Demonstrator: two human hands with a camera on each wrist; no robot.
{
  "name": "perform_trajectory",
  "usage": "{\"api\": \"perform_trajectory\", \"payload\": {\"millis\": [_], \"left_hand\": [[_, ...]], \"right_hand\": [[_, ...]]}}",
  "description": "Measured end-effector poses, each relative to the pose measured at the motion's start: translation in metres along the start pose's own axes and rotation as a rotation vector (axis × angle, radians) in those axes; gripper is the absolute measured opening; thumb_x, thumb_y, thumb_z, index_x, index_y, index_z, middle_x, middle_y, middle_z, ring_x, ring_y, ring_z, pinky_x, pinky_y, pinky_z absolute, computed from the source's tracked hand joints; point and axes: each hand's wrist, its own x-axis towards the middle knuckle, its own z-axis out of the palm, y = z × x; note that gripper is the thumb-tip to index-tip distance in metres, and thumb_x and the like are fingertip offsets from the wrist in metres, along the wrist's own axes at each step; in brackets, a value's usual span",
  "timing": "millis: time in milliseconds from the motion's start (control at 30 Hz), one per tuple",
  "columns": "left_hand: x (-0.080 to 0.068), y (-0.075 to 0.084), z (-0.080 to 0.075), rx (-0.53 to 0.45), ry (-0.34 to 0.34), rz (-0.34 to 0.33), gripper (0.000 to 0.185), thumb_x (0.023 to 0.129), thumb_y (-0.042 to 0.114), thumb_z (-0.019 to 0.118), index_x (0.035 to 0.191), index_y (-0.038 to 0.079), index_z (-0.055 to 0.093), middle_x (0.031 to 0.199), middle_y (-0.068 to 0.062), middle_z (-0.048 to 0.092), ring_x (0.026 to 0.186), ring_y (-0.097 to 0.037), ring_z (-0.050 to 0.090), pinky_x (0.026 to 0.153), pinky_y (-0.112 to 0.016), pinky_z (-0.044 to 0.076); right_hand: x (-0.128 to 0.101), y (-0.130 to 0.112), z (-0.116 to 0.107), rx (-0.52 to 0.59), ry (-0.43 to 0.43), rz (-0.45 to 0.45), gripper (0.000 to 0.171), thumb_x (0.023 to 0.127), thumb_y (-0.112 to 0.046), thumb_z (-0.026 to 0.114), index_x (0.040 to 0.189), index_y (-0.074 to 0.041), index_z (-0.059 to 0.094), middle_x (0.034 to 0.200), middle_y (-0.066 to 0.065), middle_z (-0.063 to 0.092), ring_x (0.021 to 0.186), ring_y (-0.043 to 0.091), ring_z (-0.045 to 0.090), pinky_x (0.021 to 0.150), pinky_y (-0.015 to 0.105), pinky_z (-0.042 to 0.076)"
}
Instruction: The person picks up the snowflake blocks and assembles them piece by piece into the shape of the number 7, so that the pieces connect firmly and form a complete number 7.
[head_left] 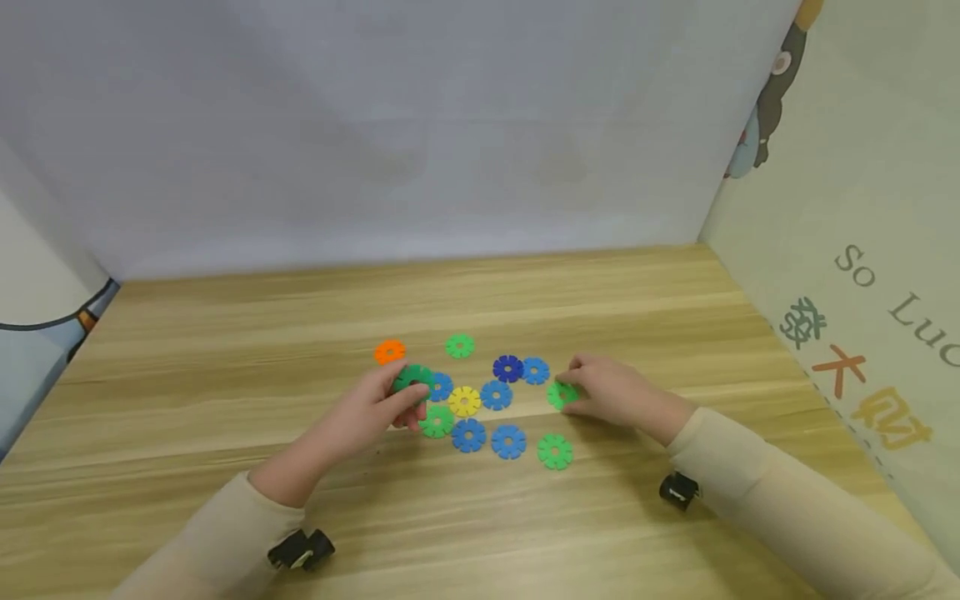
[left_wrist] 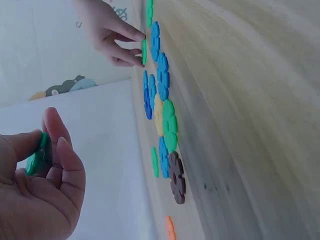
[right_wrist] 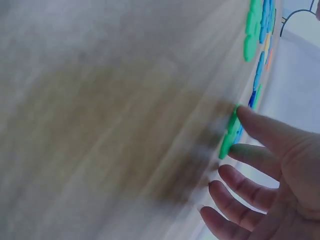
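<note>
Green plastic snowflake disc [head_left: 412,379] sat pinched in your left hand [head_left: 372,410] above the wooden table [head_left: 225,350]; your right hand [head_left: 611,390], fingers spread, touched another green disc [head_left: 561,395], which I judged might skid away.

Wooden table [head_left: 225,350], light grain running left to right, fills the lower half of the head view. Behind the table: plain grey-white cloth backdrop [head_left: 375,125], faint creases, soft even light. Right of the table: pale green panel [head_left: 862,208] with a cartoon animal, grey "So Lu" lettering and coloured characters. Left of the table: white panel [head_left: 30,283], dark curved line.
</note>
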Motion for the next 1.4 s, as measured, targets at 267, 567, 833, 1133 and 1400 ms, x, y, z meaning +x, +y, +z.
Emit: {"api": "perform_trajectory", "payload": {"millis": [267, 567, 833, 1133, 1400], "left_hand": [[-0.004, -0.002, -0.004, -0.011, 0.024, 0.014, 0.016, 0.1, 0.009, 0.042, 0.094, -0.003, 0.049, 0.077, -0.01, 0.057, 0.071, -0.025, 0.06, 0.068, -0.037, 0.051], [-0.004, -0.001, -0.008, -0.019, 0.022, 0.031, 0.014, 0.1, 0.007, 0.041, 0.092, -0.002, 0.047, 0.075, -0.009, 0.053, 0.071, -0.021, 0.055, 0.069, -0.04, 0.053], [-0.002, 0.002, -0.014, 0.073, 0.02, 0.054, 0.018, 0.102, 0.011, 0.038, 0.089, 0.001, 0.046, 0.076, -0.008, 0.051, 0.072, -0.021, 0.053, 0.07, -0.037, 0.053], [0.005, 0.007, -0.009, 0.23, 0.049, 0.121, 0.019, 0.101, 0.013, 0.042, 0.084, 0.007, 0.046, 0.069, 0.0, 0.052, 0.066, -0.015, 0.052, 0.064, -0.038, 0.051], [0.009, 0.008, -0.005, 0.242, 0.087, 0.135, 0.02, 0.101, 0.016, 0.041, 0.083, 0.01, 0.047, 0.069, 0.001, 0.052, 0.066, -0.025, 0.052, 0.057, -0.027, 0.045]], "right_hand": [[0.006, -0.003, -0.002, 0.072, 0.007, 0.071, 0.038, 0.077, -0.021, 0.077, 0.107, -0.002, 0.062, 0.097, 0.006, 0.06, 0.088, 0.021, 0.058, 0.08, 0.037, 0.049], [0.013, -0.004, -0.02, 0.435, -0.018, 0.073, 0.011, 0.087, -0.011, 0.065, 0.091, -0.003, 0.058, 0.076, 0.004, 0.059, 0.069, 0.019, 0.056, 0.062, 0.033, 0.048], [0.026, -0.028, -0.032, 0.721, 0.017, 0.074, 0.021, 0.096, -0.017, 0.053, 0.079, -0.005, 0.049, 0.068, 0.013, 0.061, 0.063, 0.028, 0.06, 0.062, 0.042, 0.052], [0.037, -0.049, -0.029, 0.899, 0.075, 0.116, 0.027, 0.098, -0.019, 0.051, 0.114, 0.0, 0.061, 0.066, 0.006, 0.054, 0.058, 0.015, 0.049, 0.06, 0.034, 0.048], [0.042, -0.068, -0.026, 0.994, 0.104, 0.062, 0.034, 0.098, -0.02, 0.051, 0.127, -0.003, 0.056, 0.064, 0.003, 0.049, 0.057, 0.013, 0.043, 0.056, 0.026, 0.043]]}}
